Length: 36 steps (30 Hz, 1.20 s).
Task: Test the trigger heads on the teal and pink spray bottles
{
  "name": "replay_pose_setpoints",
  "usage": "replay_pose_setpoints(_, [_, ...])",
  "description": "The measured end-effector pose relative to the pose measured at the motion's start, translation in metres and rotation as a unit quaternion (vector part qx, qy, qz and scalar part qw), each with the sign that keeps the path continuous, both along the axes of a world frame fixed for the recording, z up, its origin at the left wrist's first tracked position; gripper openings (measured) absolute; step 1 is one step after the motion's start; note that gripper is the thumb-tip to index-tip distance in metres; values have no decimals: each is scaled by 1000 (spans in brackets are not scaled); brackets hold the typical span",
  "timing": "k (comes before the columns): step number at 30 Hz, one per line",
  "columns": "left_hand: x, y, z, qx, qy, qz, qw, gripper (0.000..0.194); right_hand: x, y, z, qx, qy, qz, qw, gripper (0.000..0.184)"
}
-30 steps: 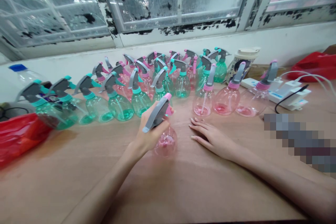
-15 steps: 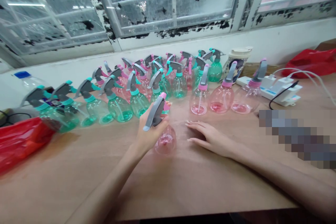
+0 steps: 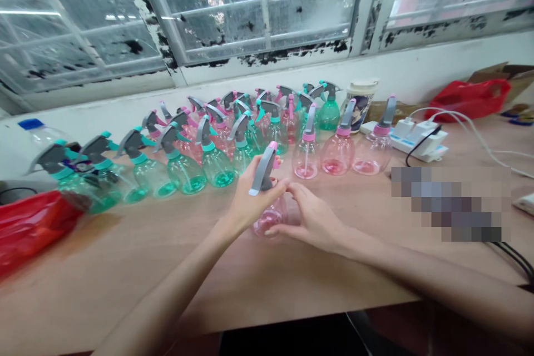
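Observation:
A pink spray bottle (image 3: 270,222) with a grey trigger head stands upright or nearly so on the table in front of me. My left hand (image 3: 250,197) is closed round its neck, just under the head. My right hand (image 3: 312,214) curves round the right side of the clear pink body, thumb low at the front and fingers up near the left hand's fingertips. Behind it to the right, three more pink bottles (image 3: 337,156) stand in a row. Green spray bottles (image 3: 187,172) line up to the left, with pink and green ones mixed behind them.
At the left edge lies a red plastic bag (image 3: 37,228). A paper cup (image 3: 359,103) and a white power strip (image 3: 419,142) with cables sit at the back right, near another red bag (image 3: 467,100). Windows (image 3: 258,5) rise behind the table (image 3: 200,295).
My right hand has come left off the table onto the bottle's body. The left hand keeps its hold at the neck. The view has shifted slightly to the right.

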<state>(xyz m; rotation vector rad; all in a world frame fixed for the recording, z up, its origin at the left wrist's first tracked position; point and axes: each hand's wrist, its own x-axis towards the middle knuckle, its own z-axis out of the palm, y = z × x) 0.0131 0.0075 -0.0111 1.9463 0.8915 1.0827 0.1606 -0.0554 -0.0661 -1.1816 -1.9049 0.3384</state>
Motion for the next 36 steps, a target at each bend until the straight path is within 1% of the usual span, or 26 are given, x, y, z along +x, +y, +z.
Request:
replay_pose_setpoints(2, [4,-2,0,-15,-7,-27,999,44,-7,-1,5,13,20,-16,1000,79])
replay_pose_setpoints(4, [4,-4,2,-20,-6,-43,999,47,-11,-2,8,24,24,-30,999,72])
replay_pose_setpoints(8, [-6,-7,5,-3,43,-33,999,67,-10,1,11,14,2,-18,1000,57])
replay_pose_setpoints(10, [-15,-9,2,12,54,-35,998,75,-5,7,13,17,-18,-31,999,51])
replay_pose_setpoints(11, [-19,-10,-1,15,53,-39,998,76,-1,12,15,23,-33,-48,998,49])
replay_pose_setpoints(13, [-29,-12,-10,7,64,-33,997,72,5,23,19,33,-76,-87,993,48])
replay_pose_setpoints(15, [-40,-14,-20,2,93,-7,996,66,12,35,26,24,-123,-121,985,52])
replay_pose_setpoints(17, [-50,-18,-29,-1,104,9,995,52,16,46,34,-5,-167,-152,974,57])
replay_pose_setpoints(20, [-62,-23,-36,-8,135,2,991,35,18,59,45,-54,-206,-195,957,59])
replay_pose_setpoints(23, [-68,-26,-38,-13,174,-13,985,27,14,67,53,-78,-211,-225,948,56])
replay_pose_setpoints(27, [-68,-22,-39,-10,208,-41,977,22,9,76,58,-95,-223,-239,940,49])
replay_pose_setpoints(31, [-63,-13,-38,-13,221,-50,974,22,9,88,59,-103,-227,-240,938,49])
replay_pose_setpoints(36, [-55,-5,-39,-19,229,-58,972,20,11,101,56,-102,-217,-233,942,48])
